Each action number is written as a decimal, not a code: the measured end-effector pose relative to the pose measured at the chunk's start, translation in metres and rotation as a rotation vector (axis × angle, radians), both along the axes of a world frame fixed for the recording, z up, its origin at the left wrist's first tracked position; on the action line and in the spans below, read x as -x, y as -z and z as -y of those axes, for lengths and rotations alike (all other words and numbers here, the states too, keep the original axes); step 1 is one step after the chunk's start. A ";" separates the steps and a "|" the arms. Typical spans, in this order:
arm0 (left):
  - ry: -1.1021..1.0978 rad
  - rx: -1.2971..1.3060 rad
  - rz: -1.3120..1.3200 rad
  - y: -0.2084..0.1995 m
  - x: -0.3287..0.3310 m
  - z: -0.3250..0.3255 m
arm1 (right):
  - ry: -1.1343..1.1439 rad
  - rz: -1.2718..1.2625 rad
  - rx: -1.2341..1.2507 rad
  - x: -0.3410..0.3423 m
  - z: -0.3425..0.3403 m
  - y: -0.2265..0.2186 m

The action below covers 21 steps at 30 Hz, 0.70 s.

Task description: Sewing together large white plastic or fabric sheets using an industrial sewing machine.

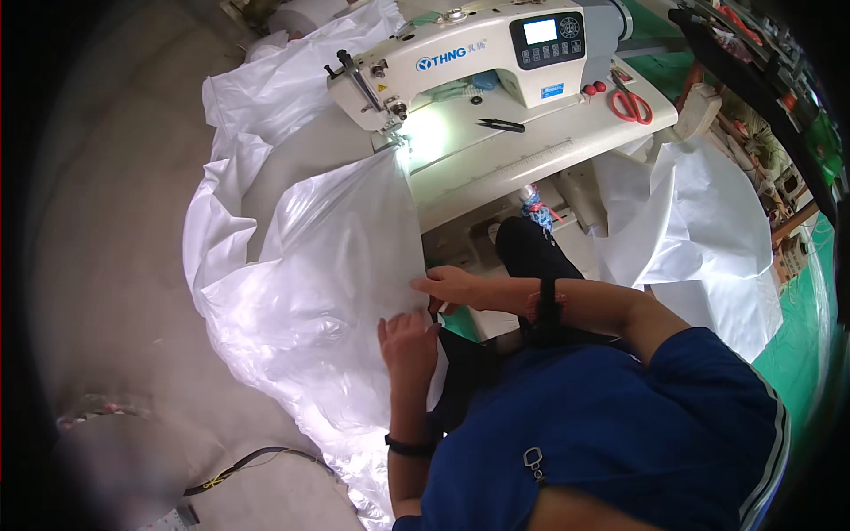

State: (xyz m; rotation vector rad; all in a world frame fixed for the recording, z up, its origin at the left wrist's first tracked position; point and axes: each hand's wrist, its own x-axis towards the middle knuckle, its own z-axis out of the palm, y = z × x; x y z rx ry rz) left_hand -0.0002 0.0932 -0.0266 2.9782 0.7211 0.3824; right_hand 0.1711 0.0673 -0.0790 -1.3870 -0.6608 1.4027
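A large sheet of translucent white plastic film (301,265) runs from my lap up to the needle of a white sewing machine (460,53), where a lamp lights it brightly. My left hand (409,347) grips the film's near edge, fingers curled on it. My right hand (452,286) lies just above, fingers pinching the same edge, forearm crossing in from the right with a dark wristband. Both hands are close together on the film's right-hand border.
Red-handled scissors (629,104) and a small black thread snip (501,125) lie on the machine table (531,159). More white sheeting (699,221) hangs at the right. A cable (239,465) trails over the grey floor at the lower left.
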 end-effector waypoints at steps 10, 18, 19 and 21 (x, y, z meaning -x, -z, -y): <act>-0.074 0.719 -0.652 0.045 0.148 0.056 | 0.049 -0.049 0.075 0.003 -0.004 0.011; -0.247 1.148 -0.701 0.023 0.199 0.054 | 0.036 -0.339 -0.003 0.015 -0.001 0.012; -0.245 0.975 -0.611 0.013 0.187 0.049 | 0.048 -0.319 -0.013 0.016 0.004 0.015; -0.250 0.777 -0.190 -0.011 0.159 0.037 | -0.072 -0.331 0.022 0.016 0.011 0.022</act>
